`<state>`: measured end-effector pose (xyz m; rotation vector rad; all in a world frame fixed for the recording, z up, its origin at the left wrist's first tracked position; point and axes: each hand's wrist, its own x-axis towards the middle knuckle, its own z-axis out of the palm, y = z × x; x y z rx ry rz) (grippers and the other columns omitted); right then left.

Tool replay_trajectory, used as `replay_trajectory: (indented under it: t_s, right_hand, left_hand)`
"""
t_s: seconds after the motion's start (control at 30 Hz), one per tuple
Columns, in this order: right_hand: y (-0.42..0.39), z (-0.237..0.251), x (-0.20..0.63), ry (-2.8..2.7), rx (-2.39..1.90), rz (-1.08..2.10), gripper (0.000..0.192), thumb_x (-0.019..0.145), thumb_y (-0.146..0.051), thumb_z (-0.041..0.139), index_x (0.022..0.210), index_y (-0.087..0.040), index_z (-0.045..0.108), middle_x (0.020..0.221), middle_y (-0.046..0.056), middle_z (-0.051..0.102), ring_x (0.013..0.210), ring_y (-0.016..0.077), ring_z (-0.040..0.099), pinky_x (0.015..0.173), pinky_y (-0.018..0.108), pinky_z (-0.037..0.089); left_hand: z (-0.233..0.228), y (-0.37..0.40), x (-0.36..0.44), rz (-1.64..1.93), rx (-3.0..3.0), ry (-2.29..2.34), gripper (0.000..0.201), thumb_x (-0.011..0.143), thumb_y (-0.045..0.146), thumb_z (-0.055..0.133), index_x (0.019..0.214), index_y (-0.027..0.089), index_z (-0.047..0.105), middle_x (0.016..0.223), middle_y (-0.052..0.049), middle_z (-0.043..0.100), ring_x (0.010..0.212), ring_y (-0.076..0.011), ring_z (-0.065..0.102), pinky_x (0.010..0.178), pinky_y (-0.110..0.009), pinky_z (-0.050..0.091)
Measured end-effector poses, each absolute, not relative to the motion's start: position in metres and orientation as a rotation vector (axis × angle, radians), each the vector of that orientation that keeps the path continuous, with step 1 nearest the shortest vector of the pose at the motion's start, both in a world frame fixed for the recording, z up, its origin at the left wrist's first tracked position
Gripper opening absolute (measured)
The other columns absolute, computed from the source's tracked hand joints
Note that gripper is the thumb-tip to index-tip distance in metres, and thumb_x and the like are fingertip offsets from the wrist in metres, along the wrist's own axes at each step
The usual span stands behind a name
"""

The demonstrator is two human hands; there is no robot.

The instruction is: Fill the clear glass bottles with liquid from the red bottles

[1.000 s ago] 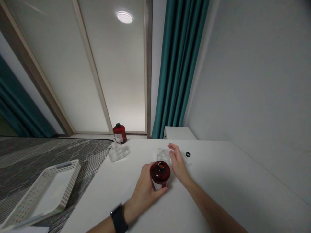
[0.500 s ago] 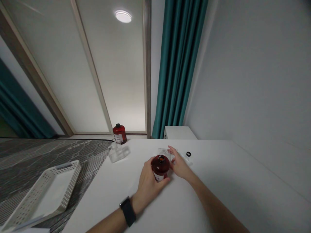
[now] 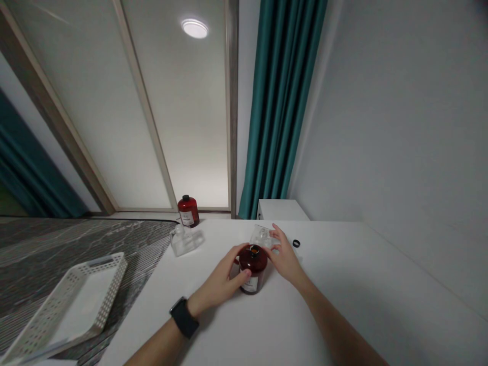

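Observation:
An open dark red bottle [image 3: 252, 266] with a white label stands on the white table [image 3: 343, 284]. My left hand [image 3: 222, 280] wraps around its left side and holds it; a black watch sits on that wrist. My right hand [image 3: 284, 252] is just to the right of the bottle and grips a small clear glass bottle [image 3: 261, 236] lifted off the table behind the red one. A small black cap [image 3: 296, 243] lies on the table right of my right hand.
A second red bottle with a black cap [image 3: 188, 211] stands at the table's far edge. A clear glass bottle [image 3: 185, 240] lies near it. A white perforated tray [image 3: 64, 304] rests on the grey surface to the left. A teal curtain [image 3: 282, 101] hangs behind.
My right hand closed on the clear glass bottle and raised it off the table. My left hand slid further around the red bottle, which shifted slightly.

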<state>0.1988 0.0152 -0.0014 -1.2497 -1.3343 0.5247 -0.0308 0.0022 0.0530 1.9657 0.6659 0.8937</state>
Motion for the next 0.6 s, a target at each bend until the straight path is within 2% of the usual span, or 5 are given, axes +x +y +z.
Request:
replay_trajectory:
  t_s: [0.17,0.3,0.43,0.5,0.6]
  right_hand:
    - [0.01,0.007,0.199,-1.334,-1.246,0.487,0.069,0.08,-0.038,0.07,0.142,-0.023,0.044,0.132,0.015,0.055,0.125,0.0303,0.055,0.085,0.041,0.058]
    - [0.004,0.024,0.2,-1.336,-1.251,0.415,0.063,0.081,-0.035,0.07,0.138,-0.025,0.047,0.135,0.014,0.053,0.126,0.0301,0.053,0.09,0.042,0.057]
    - [-0.002,0.046,0.198,-1.435,-1.231,0.317,0.062,0.082,-0.031,0.07,0.139,-0.026,0.047,0.14,0.013,0.051,0.127,0.0303,0.052,0.093,0.044,0.056]
    - [-0.004,0.055,0.197,-1.496,-1.207,0.271,0.063,0.083,-0.029,0.071,0.141,-0.027,0.046,0.143,0.012,0.05,0.128,0.0304,0.051,0.096,0.046,0.055]
    - [-0.007,0.063,0.195,-1.575,-1.148,0.214,0.064,0.084,-0.027,0.072,0.143,-0.029,0.045,0.145,0.012,0.049,0.131,0.0303,0.05,0.099,0.049,0.054]
  left_hand:
    - [0.05,-0.004,-0.025,0.919,1.926,0.767,0.054,0.089,0.038,0.067,0.136,0.018,0.049,0.138,-0.016,0.058,0.122,-0.0325,0.056,0.102,-0.048,0.045]
    - [0.057,-0.002,-0.029,0.946,1.875,0.717,0.041,0.1,0.043,0.049,0.134,0.019,0.052,0.133,-0.013,0.061,0.122,-0.0288,0.056,0.104,-0.044,0.044]
    - [0.077,0.017,-0.032,0.962,1.842,0.803,0.041,0.102,0.048,0.043,0.129,0.02,0.055,0.112,-0.009,0.067,0.109,-0.0261,0.061,0.102,-0.044,0.045]
    - [0.088,0.029,-0.031,0.902,1.871,0.766,0.047,0.102,0.051,0.043,0.136,0.021,0.051,0.115,-0.01,0.065,0.11,-0.0258,0.06,0.105,-0.045,0.043]
    - [0.099,0.046,-0.028,0.803,1.926,0.65,0.061,0.1,0.055,0.044,0.15,0.021,0.037,0.134,-0.013,0.057,0.124,-0.0276,0.053,0.114,-0.048,0.035]
